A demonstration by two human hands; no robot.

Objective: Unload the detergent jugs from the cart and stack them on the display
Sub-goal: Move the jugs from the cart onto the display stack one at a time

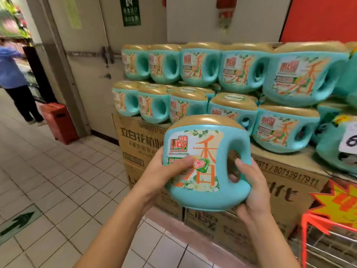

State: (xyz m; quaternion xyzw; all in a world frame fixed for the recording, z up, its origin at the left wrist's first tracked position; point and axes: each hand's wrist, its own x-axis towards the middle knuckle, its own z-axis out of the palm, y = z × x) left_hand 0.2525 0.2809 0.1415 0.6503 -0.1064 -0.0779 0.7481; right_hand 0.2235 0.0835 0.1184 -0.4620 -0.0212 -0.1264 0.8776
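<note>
One teal jug (206,161) with a gold cap is held upright in the air near the centre, in front of the display and not touching it. The left hand (164,171) is wrapped round the jug's left side, with the thumb laid across the label. The right hand (251,182) is closed on the handle side, with one fingertip showing through the handle opening.

Display: matching jugs stand in two tiers, the upper row (193,64) resting on the caps of the lower row (154,105), handles to the right. Stacked cardboard boxes (139,144) carry them. The held jug hides part of the boxes' top edge and of one lower-tier jug behind it.

Surroundings, right: a white price card (349,138) stands among the jugs, its figure cut off. An orange and yellow starburst sign (336,202) hangs on the boxes. Below it is a wire basket (328,246) with a red rim, only partly in view.

Surroundings, left: a red bin (59,122) stands on the tiled floor (58,180) by a cream door (87,55). A green arrow (17,221) is marked on the floor. A person in a blue top (13,74) stands far left, blurred.
</note>
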